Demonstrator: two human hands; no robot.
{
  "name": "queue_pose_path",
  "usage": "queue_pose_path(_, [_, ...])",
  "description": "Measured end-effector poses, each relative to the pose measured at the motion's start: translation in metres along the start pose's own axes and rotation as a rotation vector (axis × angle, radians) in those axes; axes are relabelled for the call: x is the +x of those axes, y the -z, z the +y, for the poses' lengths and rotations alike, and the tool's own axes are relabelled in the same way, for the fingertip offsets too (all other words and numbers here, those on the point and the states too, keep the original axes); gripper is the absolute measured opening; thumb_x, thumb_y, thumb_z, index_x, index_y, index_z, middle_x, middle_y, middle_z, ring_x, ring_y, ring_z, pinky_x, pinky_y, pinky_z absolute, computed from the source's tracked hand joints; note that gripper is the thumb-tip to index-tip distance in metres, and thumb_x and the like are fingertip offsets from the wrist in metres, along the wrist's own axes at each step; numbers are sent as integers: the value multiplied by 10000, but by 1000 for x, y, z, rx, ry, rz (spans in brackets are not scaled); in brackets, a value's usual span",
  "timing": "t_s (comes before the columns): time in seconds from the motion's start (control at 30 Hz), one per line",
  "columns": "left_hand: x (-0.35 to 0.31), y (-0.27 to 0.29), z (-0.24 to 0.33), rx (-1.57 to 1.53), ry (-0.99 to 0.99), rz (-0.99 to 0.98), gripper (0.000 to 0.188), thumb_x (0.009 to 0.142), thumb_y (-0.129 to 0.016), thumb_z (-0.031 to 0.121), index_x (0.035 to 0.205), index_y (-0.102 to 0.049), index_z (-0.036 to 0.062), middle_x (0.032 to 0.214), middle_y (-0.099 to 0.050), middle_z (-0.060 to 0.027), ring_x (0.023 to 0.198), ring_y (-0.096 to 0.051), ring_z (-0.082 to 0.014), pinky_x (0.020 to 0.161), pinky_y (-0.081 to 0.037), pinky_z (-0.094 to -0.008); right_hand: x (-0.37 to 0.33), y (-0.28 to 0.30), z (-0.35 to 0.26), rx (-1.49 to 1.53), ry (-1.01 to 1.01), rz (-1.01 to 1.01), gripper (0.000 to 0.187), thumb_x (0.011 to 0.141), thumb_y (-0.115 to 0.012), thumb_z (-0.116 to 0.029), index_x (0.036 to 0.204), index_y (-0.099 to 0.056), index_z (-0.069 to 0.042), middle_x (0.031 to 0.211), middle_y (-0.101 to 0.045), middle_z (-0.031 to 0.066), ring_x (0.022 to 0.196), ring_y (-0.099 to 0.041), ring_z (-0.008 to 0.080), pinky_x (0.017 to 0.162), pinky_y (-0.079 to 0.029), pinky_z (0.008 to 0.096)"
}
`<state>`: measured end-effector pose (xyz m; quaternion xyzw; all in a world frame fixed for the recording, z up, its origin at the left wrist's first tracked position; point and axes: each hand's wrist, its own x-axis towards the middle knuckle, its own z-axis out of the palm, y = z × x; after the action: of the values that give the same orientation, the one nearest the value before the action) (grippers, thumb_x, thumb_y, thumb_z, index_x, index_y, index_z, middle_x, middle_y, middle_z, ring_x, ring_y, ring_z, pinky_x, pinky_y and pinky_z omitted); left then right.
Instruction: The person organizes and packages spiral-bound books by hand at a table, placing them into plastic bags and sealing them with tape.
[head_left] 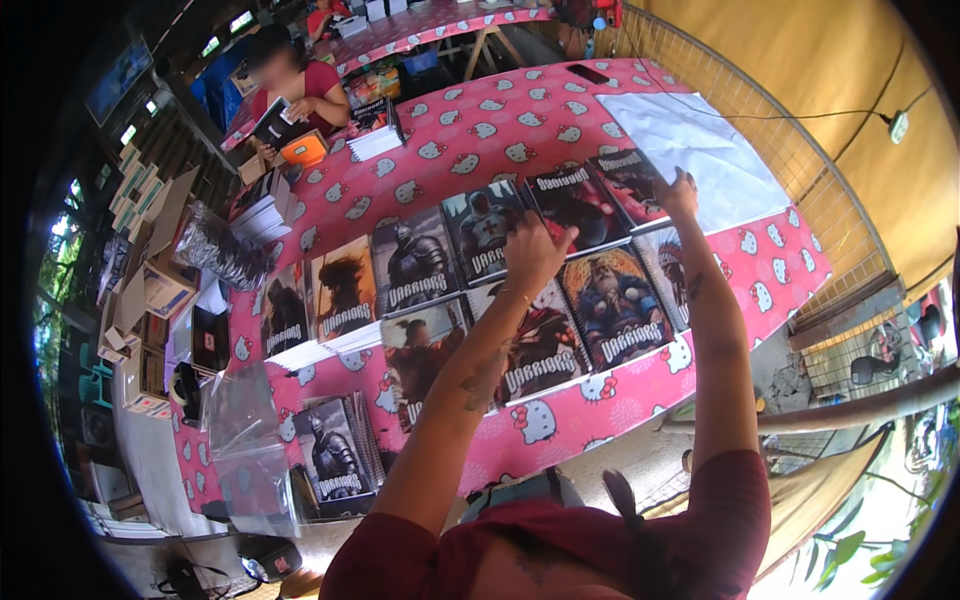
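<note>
Reaching over glossy, dark-illustrated rectangular paper books (415, 255), mid-dial on pink cat-print tabletop (445, 165): left hand (538, 248) at one o'clock, right hand (680, 192) at two (fingers' grip: cannot tell). Two rows seem laid out; white-paged stack (375, 135), eleven o'clock, perhaps left.

The illustrated books (418, 255) lay closed, covers up, in two adjoining rows across the pink tablecloth (455, 128). In the far row, the red-cross knight book (482, 218) displayed a grey armored figure, with pale title lettering along its near edge. To its right, the dark red book (582, 212) and the end book (628, 180) were oriented oppositely, with inverted lettering along their far edges. In the near row, the bearded-figure book (612, 300) displayed blue clothing against an orange background.
</note>
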<state>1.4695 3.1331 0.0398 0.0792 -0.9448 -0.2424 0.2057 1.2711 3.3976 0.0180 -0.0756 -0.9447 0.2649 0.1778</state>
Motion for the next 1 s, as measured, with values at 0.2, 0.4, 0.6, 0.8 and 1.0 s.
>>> queue_pose_path(0.2, [42, -14, -41, -163, 340, -157, 379, 840, -692, 327, 1021, -660, -4, 924, -693, -249, 939, -677, -425, 802, -550, -487, 15, 9, -9, -104, 150, -81, 721, 788, -747, -436, 1373, -524, -78, 1211, -658, 204, 1103, -650, 315, 930, -504, 419])
queue_pose_path(0.4, [-1, 145, -69, -253, -104, 382, 261, 864, -686, 53, 1125, -685, 53, 940, -631, -148, 791, -600, -300, 739, -494, -353, -85, 121, -110, 1064, 183, -190, 567, 890, -593, -43, 1439, -463, -100, 1183, -641, 142, 973, -644, 178, 769, -529, 286])
queue_pose_path(0.6, [-117, 369, -150, -879, -117, 1064, 462, 830, -493, -10, 1290, -509, 24, 997, -587, -41, 830, -568, -104, 768, -475, -248, -314, 171, -178, 1549, 150, -801, 868, 702, -625, 75, 1506, -300, 43, 1535, -378, 117, 1349, -447, 193, 1134, -377, 324])
queue_pose_path(0.8, [-234, 487, -226, -859, -114, 471, 395, 767, -501, 42, 1159, -545, 27, 839, -524, -33, 739, -480, -115, 677, -423, -250, -538, 90, -255, 1620, 26, -1420, 866, 777, -733, 31, 1509, -271, 61, 1396, -503, 164, 1227, -538, 224, 1028, -445, 323])
queue_pose_path(1.0, [-290, 348, -306, -129, 4, -189, 466, 795, -644, 209, 1240, -555, 103, 1060, -589, -98, 1055, -573, -238, 954, -431, -421, -659, -19, -250, 607, 694, -1034, 845, 819, -732, -51, 1539, -297, -142, 1288, -471, 134, 1057, -596, 224, 906, -521, 333])
